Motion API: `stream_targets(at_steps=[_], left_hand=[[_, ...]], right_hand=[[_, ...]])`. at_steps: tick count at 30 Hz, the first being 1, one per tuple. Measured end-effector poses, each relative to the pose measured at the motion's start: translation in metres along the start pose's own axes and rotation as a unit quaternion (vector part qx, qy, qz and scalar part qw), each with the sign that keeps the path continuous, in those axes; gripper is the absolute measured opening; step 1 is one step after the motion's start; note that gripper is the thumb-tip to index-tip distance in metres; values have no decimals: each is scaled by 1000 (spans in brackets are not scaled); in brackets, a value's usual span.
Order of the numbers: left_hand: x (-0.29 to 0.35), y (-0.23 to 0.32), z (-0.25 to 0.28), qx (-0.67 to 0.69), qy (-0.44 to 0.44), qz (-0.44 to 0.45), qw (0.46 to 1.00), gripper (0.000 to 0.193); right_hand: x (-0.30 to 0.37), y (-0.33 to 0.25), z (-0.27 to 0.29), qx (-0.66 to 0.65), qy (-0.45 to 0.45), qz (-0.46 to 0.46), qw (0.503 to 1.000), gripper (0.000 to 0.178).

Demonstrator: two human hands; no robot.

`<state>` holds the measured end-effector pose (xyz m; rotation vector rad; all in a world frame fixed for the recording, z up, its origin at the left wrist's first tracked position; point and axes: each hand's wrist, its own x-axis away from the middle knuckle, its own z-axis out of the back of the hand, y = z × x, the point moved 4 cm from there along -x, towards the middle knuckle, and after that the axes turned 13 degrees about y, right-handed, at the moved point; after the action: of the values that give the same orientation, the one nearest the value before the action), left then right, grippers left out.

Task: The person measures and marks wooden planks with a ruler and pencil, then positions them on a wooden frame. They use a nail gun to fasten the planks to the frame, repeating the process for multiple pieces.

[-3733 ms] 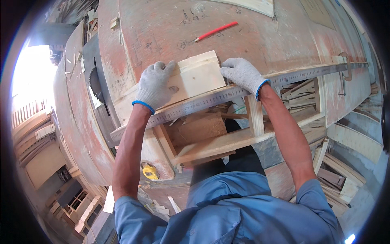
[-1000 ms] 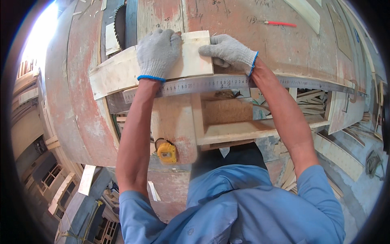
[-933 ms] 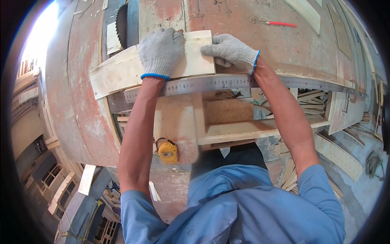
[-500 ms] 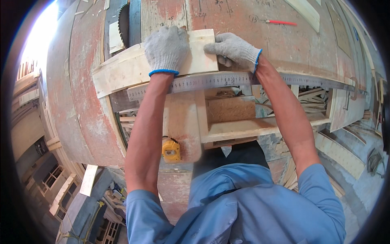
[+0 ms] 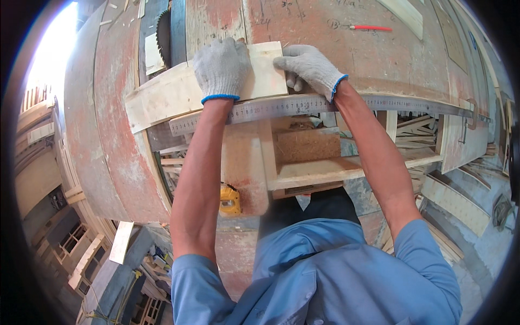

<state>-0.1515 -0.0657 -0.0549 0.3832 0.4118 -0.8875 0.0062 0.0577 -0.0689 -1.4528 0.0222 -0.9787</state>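
A pale wooden board point(image 5: 162, 97) lies slantwise on the worn bench top, its left end jutting toward me. My left hand point(image 5: 222, 70), in a grey knit glove with a blue cuff, is closed over it, the fingers curled at the far edge. At the board's right end is my right hand point(image 5: 311, 67), gloved the same way. Its fingers are bent and closed, the tips touching that end; their undersides are hidden. Along the bench's near edge runs a long metal ruler point(image 5: 281, 107), passing under both wrists.
A toothed circular saw blade point(image 5: 163, 38) rises from the bench just beyond the board. A red pencil point(image 5: 371, 28) lies at the far right. Nearer me are a yellow tape measure point(image 5: 229, 201) and an open wooden compartment point(image 5: 309, 146) with scraps. A clamp point(image 5: 470, 116) grips the right edge.
The right hand has shifted slightly left and its wrist has turned a little. The board and left hand keep nearly the same place; the whole view has drifted slightly.
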Motion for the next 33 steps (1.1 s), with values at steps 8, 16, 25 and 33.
stream_targets(at_steps=[8,16,25,33], left_hand=[[2,4,-3,-7,16,-2,1000,32],[2,4,-1,-16,17,-16,1000,31],[3,1,-5,-9,10,0,1000,27],[4,1,-4,-16,1,6,1000,27]], right_hand=[[11,2,13,-42,55,-33,997,28],[14,10,16,-46,15,-46,998,26],[13,14,17,-76,-6,-70,995,27],[17,10,19,-80,-16,-63,995,27]])
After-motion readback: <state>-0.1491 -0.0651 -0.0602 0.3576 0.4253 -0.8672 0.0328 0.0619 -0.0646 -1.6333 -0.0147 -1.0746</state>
